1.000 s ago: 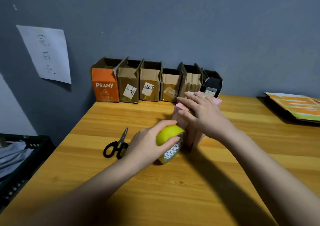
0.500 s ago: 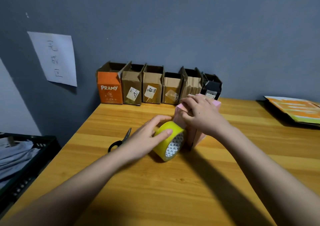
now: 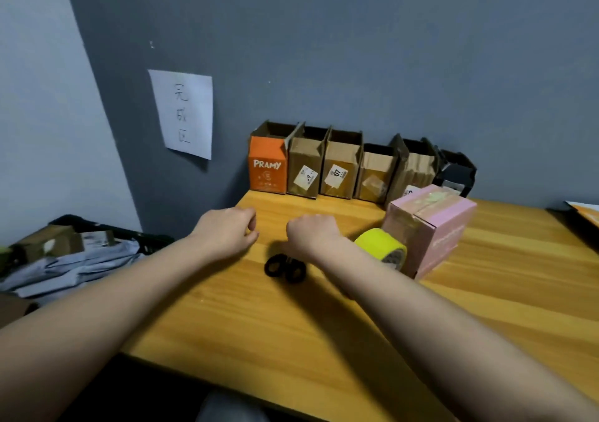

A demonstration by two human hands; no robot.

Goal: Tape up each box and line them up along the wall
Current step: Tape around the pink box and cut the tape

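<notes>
Pink box (image 3: 429, 227) sitting mid-bench (image 3: 486, 308), tape roll (image 3: 382, 246) touching; right hand (image 3: 309, 235) gripping scissors (image 3: 285, 267); left hand (image 3: 227, 230) curling loosely, holding nothing.

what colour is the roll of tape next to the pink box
Bright yellow. The roll of tape shows best in the head view, standing on edge against the pink box.

I see a pink box (image 3: 429, 227), top taped, standing on the tabletop (image 3: 324, 324); yellow tape (image 3: 381, 246) leans against it; six boxes (image 3: 356, 169) line the wall.
</notes>
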